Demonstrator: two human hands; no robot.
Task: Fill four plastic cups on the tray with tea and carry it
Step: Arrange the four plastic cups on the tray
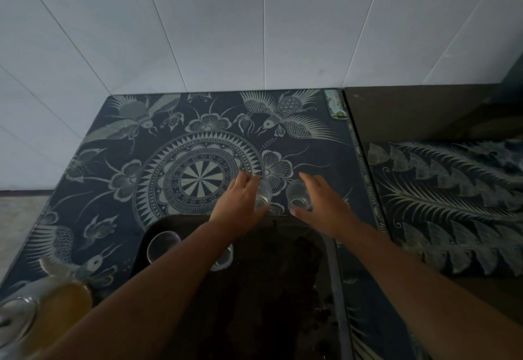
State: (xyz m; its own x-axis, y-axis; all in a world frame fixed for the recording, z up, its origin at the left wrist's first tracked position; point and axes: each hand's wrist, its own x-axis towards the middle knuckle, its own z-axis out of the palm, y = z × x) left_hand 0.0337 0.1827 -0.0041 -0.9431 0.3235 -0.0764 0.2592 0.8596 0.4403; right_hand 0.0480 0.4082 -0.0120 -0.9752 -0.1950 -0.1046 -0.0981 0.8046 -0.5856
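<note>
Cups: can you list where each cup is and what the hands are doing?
Tray cups: two clear plastic cups on the dark rectangular tray, one partly behind the left arm
Left hand: grips a third clear cup past the tray's far edge
Right hand: grips a fourth clear cup beside it
Tea: amber, in the clear jug, lower left

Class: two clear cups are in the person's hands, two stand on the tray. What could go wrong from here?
The left forearm crosses a tray cup; drawing back could knock it over. The left hand grips the left cup, the right hand the right cup, both clear in dim light; set on the rim of the tray, one may tip.
</note>
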